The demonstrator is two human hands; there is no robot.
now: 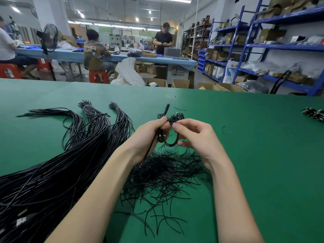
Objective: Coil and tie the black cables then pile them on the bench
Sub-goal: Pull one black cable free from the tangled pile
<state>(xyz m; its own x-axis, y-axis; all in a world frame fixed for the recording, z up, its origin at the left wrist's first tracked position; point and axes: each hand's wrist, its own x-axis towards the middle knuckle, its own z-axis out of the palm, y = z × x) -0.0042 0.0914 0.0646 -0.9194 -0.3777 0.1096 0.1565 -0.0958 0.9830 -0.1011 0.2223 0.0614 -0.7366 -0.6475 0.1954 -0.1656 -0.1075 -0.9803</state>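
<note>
Above the green bench (245, 155), my left hand (149, 134) grips a small black cable coil (169, 142); the cable's plug end (166, 108) sticks up past my fingers and its tail hangs down by my wrist. My right hand (194, 135) pinches the coil's top with thumb and forefinger. A thick bundle of long black cables (52, 172) fans over the bench's left side, some ends bound with white ties. Below my hands lies a loose heap of short black twist ties (161, 176). A few coiled cables (175, 117) lie just behind my hands.
More dark coiled pieces (313, 114) sit at the bench's right edge. Beyond the bench are cardboard boxes (180, 83), blue shelving (263, 46) on the right, and people working at a blue table (122, 57).
</note>
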